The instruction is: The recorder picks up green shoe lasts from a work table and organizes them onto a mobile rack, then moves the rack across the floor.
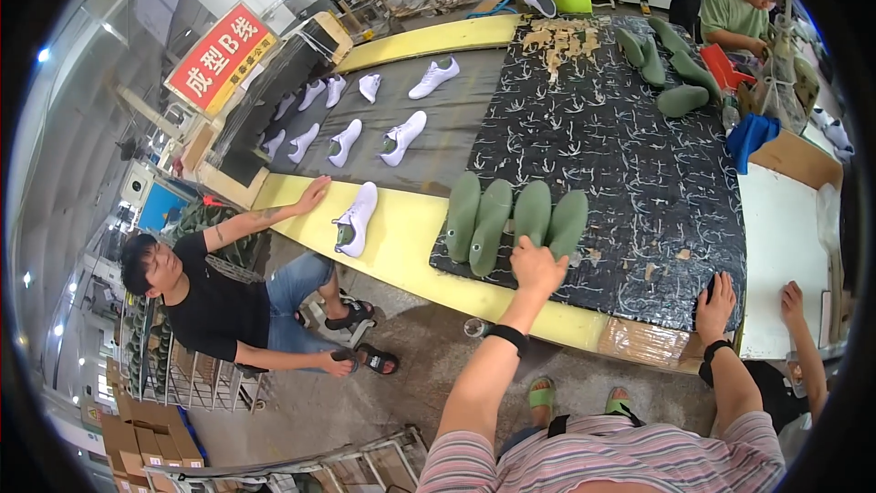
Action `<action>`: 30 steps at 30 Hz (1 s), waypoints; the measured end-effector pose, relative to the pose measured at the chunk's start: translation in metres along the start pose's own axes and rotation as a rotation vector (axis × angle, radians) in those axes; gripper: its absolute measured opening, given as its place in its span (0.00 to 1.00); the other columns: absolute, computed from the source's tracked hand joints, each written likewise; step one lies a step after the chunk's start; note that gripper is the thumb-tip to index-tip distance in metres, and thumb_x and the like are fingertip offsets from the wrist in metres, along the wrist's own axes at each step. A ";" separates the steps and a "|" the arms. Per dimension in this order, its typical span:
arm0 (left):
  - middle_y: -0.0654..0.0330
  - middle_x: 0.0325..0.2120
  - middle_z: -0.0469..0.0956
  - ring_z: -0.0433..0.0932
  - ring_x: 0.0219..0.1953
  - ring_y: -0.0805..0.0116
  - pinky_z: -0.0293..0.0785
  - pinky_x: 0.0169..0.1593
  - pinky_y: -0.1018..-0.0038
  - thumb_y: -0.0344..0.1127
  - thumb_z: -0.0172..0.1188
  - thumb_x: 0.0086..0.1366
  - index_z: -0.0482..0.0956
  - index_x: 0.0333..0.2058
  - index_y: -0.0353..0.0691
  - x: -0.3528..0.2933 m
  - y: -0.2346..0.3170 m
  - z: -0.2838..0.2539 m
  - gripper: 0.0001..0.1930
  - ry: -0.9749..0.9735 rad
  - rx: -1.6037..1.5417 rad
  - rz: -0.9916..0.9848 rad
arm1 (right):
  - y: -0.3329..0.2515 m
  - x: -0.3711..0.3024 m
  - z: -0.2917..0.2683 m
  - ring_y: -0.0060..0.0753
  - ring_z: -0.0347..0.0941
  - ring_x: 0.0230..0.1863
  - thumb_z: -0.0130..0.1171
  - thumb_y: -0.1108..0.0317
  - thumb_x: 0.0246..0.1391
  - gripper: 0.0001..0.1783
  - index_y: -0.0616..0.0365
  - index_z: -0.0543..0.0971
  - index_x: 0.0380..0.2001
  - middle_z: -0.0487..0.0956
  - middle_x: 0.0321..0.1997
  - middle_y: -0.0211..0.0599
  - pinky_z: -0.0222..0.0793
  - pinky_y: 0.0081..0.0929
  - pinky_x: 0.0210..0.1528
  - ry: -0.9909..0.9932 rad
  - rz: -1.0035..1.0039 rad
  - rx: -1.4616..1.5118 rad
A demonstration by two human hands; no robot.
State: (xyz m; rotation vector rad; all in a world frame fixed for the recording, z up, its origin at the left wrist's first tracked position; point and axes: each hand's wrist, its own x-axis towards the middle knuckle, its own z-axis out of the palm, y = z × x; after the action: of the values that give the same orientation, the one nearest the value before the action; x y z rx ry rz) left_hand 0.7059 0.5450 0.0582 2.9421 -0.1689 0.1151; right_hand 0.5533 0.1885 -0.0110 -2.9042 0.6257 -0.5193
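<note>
Person's L hand (538,267) is bent over the near ends of the 2 rightmost of 4 green shoe lasts (532,205), fingers on them; can't tell if gripping. Row spans approx. 10 to 1 o'clock from that hand, on black tabletop (611,146). R hand (715,309), just past 3, rests at tabletop edge, dark item (711,287) by its fingers, hold unclear. White shoe (358,219) betw. 9 & 10 on yellow strip (415,242); other lasts (651,64) approx. 1.
</note>
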 end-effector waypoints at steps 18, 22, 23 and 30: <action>0.44 0.43 0.67 0.65 0.46 0.45 0.60 0.51 0.57 0.45 0.63 0.48 0.64 0.49 0.31 0.000 -0.054 -0.018 0.33 0.322 -0.585 0.016 | 0.000 0.006 0.003 0.54 0.52 0.60 0.49 0.70 0.45 0.26 0.68 0.64 0.49 0.61 0.56 0.55 0.45 0.47 0.60 0.019 -0.050 0.030; 0.41 0.41 0.68 0.68 0.45 0.46 0.64 0.49 0.60 0.43 0.61 0.51 0.66 0.47 0.27 0.032 -0.128 -0.018 0.30 0.371 -0.423 -0.209 | 0.000 0.002 0.002 0.56 0.52 0.60 0.49 0.69 0.44 0.26 0.71 0.64 0.48 0.61 0.56 0.58 0.45 0.49 0.60 -0.020 -0.055 0.096; 0.41 0.40 0.70 0.69 0.44 0.46 0.64 0.49 0.61 0.45 0.59 0.53 0.66 0.46 0.25 0.040 -0.130 -0.022 0.29 0.339 -0.385 -0.338 | 0.001 0.000 -0.003 0.56 0.51 0.61 0.49 0.69 0.44 0.26 0.71 0.64 0.48 0.60 0.56 0.57 0.44 0.50 0.60 -0.017 -0.038 0.094; 0.47 0.30 0.75 0.73 0.32 0.57 0.68 0.38 0.66 0.49 0.51 0.60 0.73 0.34 0.24 0.079 -0.199 0.021 0.25 0.051 -0.788 -0.716 | -0.002 0.005 -0.012 0.53 0.51 0.61 0.51 0.70 0.43 0.27 0.69 0.63 0.49 0.60 0.57 0.55 0.43 0.47 0.61 0.001 0.010 0.103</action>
State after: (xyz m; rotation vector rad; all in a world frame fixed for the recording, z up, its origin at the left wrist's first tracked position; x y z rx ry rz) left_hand 0.8092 0.7265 0.0076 2.0521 0.6795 0.0084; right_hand 0.5542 0.1877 0.0025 -2.8034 0.5946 -0.5358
